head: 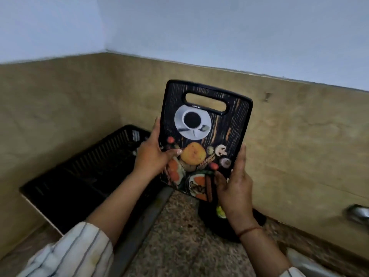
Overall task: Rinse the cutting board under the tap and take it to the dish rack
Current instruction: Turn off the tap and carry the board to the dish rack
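The cutting board [219, 124] is black, printed with a coffee cup and vegetables, with a slot handle at its top. It is held upright in the air in front of the beige backsplash. My left hand [154, 154] grips its left edge, thumb on the printed face. My right hand [235, 186] grips its lower right corner. The black slatted dish rack [83, 176] stands in the corner to the left, just below and beside the board.
A speckled stone counter [175, 236] lies below the board. A dark round object [211, 218] with something yellow-green sits on it behind my right wrist. A metal tap part [357, 214] shows at the right edge. Walls close in at the back and left.
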